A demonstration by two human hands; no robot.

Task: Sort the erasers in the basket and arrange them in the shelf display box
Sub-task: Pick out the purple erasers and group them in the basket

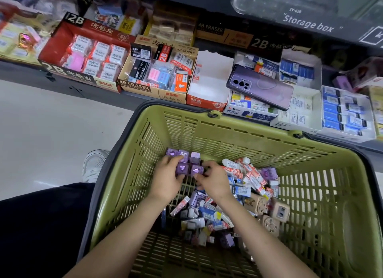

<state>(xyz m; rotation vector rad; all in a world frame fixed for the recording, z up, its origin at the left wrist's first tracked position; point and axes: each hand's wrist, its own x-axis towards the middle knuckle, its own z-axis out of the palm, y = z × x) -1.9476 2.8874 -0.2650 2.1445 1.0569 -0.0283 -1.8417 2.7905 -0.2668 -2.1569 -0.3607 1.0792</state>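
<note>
Both hands (165, 180) grip purple erasers (187, 162), "4B ERASER" box (153, 91)

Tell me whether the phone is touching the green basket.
Apart. The head view shows the phone lying across shelf display boxes, well behind the green basket rim.

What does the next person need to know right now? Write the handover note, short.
Left hand and right hand: both down in the green basket, together gripping a cluster of purple heart erasers stacked against the far wall.
Mixed eraser pile: unsorted on the basket floor, with more purple ones scattered in it.
Shelf display boxes: red 2B box and 4B box hold stock; the white box looks nearly empty. A phone lies across the boxes to its right.
Done: purple ones partly gathered.
Left: shelve them, then sort the rest.
</note>
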